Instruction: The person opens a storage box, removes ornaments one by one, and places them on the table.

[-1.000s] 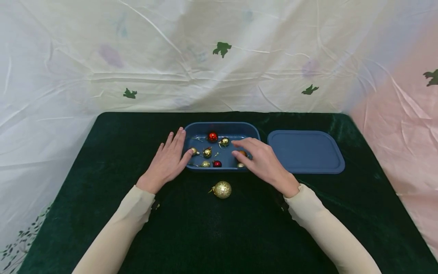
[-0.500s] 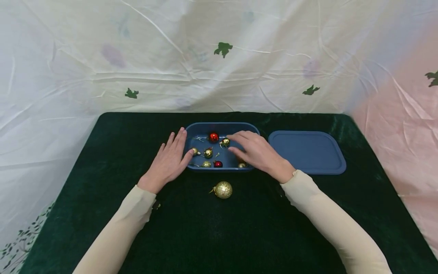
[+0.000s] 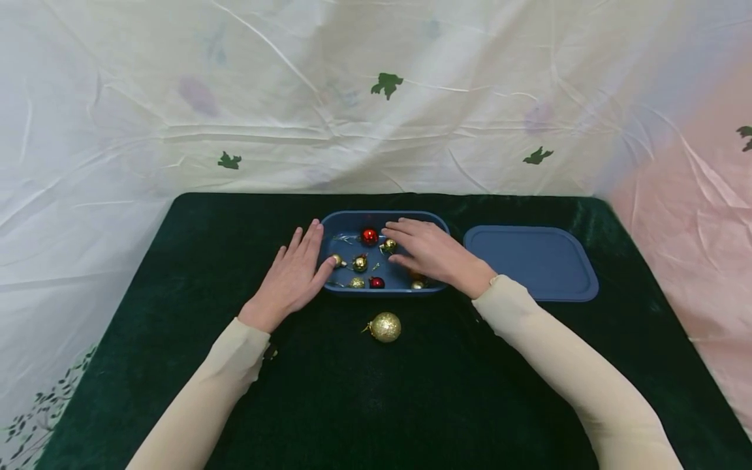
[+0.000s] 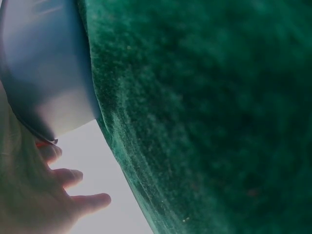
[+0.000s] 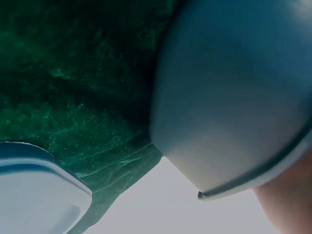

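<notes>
The head camera looks forward and down over the desk (image 3: 364, 398) from above its near side; the wrist cameras sit low and close, upside down, both facing the blue box (image 4: 48, 63) from outside, the right sharing the lid (image 5: 39, 195) with the head view

Setting: a closely curtained spot, whether home or studio we cannot tell. We list: one dark green, velvety tablecloth (image 3: 376, 405); one pale hanging sheet (image 3: 294, 173) behind it, with green shapes (image 3: 387, 85); one pinkish hanging cloth (image 3: 687, 235) at right.
</notes>
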Demonstrator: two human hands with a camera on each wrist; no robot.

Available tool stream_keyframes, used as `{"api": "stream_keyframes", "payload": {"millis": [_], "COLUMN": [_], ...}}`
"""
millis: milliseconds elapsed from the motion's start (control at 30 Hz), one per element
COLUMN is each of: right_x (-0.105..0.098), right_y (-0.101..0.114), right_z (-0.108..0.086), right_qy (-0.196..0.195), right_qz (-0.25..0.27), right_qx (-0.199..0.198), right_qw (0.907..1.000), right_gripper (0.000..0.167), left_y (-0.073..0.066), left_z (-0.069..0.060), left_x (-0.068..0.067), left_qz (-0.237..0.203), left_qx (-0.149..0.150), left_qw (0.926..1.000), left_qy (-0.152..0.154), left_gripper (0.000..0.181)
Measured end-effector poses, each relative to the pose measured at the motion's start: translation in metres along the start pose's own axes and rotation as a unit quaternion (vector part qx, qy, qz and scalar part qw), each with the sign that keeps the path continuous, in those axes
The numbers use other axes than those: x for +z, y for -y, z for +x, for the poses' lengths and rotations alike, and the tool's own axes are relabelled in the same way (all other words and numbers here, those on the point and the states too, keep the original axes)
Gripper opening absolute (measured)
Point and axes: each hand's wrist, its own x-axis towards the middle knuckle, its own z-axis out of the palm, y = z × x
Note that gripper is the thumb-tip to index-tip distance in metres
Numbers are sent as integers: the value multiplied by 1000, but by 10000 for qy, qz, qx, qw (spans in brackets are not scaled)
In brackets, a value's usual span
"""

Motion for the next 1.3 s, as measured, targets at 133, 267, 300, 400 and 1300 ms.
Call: {"api": "stream_keyframes", "payload": {"millis": [133,267,300,400,1300], "right_x": [4,8,9,11,7], "right_y": [-2,-5,-5,-6,-3], "right_z": [5,10,11,14,8], "right_qy": [191,306,330,409,-137], "right_qz": [-64,-59,-45,40,501], "right_qx": [42,183,248,447,823], "right_qw": [9998,9993,9991,9982,9953], "right_gripper": [61,61,60,57,33], "left_y": [0,0,0,0,-1], "left_z": [0,0,0,0,2], "left_x": [1,3,3,3,3], "left_qz": [15,22,24,31,56], "left_qx": [4,-1,-2,-1,-15], "left_qw": [10000,10000,10000,10000,10000], "left_qy": [-21,-18,-24,-27,38], "left_gripper": [82,82,82,82,82]}}
